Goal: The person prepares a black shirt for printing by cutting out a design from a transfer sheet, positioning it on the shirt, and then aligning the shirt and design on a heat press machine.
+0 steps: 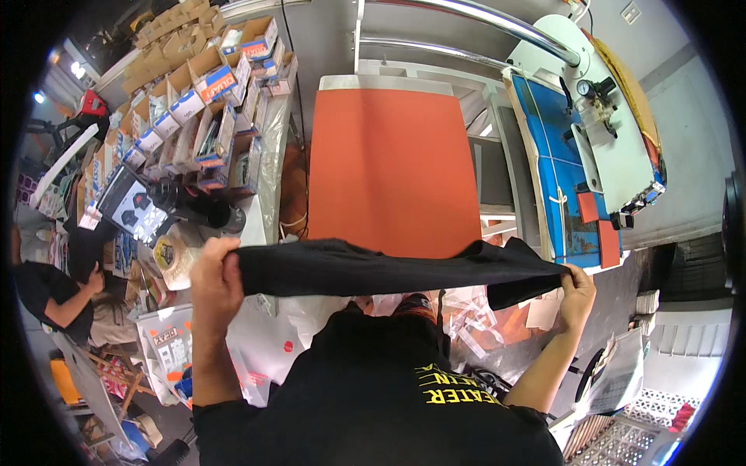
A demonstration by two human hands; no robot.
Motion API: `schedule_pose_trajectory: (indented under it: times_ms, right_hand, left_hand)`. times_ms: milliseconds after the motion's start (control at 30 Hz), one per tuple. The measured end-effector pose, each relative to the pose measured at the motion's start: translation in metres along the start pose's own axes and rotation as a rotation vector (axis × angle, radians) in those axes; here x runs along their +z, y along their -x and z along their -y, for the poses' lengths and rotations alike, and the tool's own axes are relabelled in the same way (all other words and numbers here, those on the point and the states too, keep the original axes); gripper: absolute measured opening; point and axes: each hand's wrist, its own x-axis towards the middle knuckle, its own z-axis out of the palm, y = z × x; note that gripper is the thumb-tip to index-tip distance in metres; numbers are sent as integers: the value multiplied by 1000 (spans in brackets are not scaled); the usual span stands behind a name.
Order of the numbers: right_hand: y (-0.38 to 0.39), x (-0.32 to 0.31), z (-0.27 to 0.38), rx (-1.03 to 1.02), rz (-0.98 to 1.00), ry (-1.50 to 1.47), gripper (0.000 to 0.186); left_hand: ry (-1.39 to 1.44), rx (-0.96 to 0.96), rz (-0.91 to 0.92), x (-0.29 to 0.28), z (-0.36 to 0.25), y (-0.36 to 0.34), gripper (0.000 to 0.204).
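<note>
A black fabric piece [373,269], probably a garment, is stretched sideways in front of my body. My left hand [215,276] is closed round its left end, thumb uppermost. At the other end my right hand [576,293] pinches the cloth, and a loose flap hangs down just inside that hand. Beyond the cloth lies a flat orange-red pad [395,171] on a press bed; the cloth's far edge overlaps the pad's near edge in view. Whether the two touch, I cannot tell.
Open cardboard boxes [194,116] crowd a table at the left, beside a tablet [136,206] and a black bottle-like object [198,208]. A press machine with a gauge [594,89] stands at the right. Another person [66,291] sits far left. Plastic scraps [470,318] lie below.
</note>
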Motion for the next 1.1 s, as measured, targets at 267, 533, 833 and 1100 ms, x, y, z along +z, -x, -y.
schedule_pose_trajectory:
  times_ms: [267, 533, 833, 1100]
  right_hand:
    - [-64, 2, -22, 9, -66, -145, 15]
    - [-114, 59, 6, -181, 69, 62, 14]
    - [-122, 54, -8, 338, 506, -814, 17]
    - [-121, 31, 27, -270, 410, 2, 18]
  left_hand:
    - [119, 383, 85, 15, 17, -64, 26]
    - [214, -35, 87, 92, 63, -101, 11]
    - [418, -305, 360, 91, 73, -111, 14]
    - [393, -339, 300, 67, 73, -99, 15]
